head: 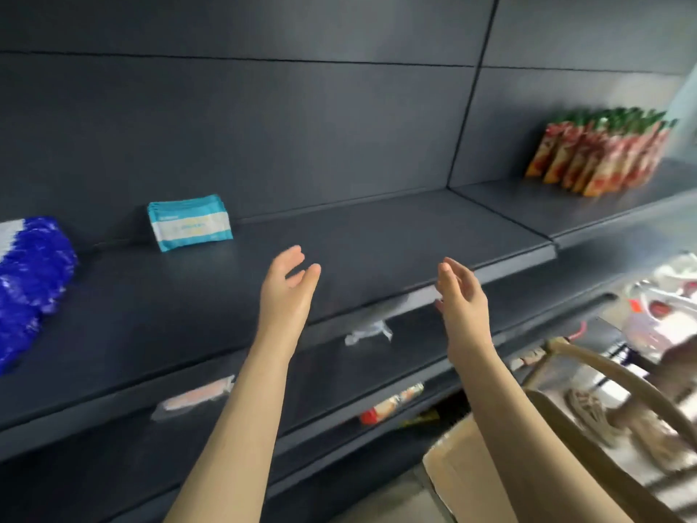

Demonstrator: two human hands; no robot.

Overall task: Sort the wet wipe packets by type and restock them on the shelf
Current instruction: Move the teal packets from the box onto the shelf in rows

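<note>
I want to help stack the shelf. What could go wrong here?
The teal packets stand upright with nothing beside them, so a bump from the left hand might topple them. The blue packets reach toward the shelf front and could slip off. The bag hung on the right arm might swing into the shelf.

One view only: wide-angle camera on the person's head, facing forward and a little down, close to the dark grey metal shelf board (pixel 377 235). Frame is tilted; shelf front edge climbs to the right. Mid-frame sit the left hand (pixel 288 285) and right hand (pixel 462 296), forearms entering from the bottom. The left edge cuts the glossy blue-and-white plastic packets (pixel 34 281); red-and-green standing pouches (pixel 599 152) upper right.
</note>
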